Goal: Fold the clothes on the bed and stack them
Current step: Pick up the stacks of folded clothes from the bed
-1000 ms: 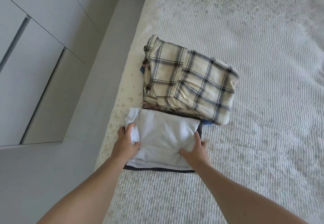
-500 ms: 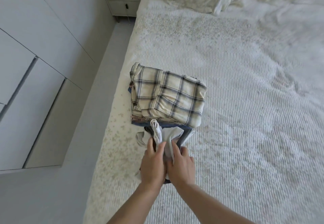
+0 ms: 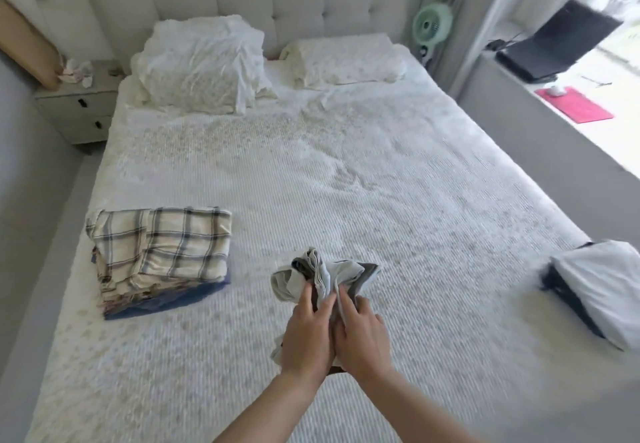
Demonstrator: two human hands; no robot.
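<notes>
Both hands hold a bunched bundle (image 3: pixel 325 278) of pale and dark cloth above the middle of the bed (image 3: pixel 398 179); the left hand (image 3: pixel 306 333) and right hand (image 3: pixel 362 331) press side by side, fingers curled round the fabric. The plaid stack (image 3: pixel 159 252) lies near the bed's left edge, a white pile (image 3: pixel 599 286) well apart at the right edge. The step looks like a carry to a stack; to do it well, keep the grip even so no layer slips loose; lower it flat, edges square with the pile beneath; let go only once it rests.
</notes>
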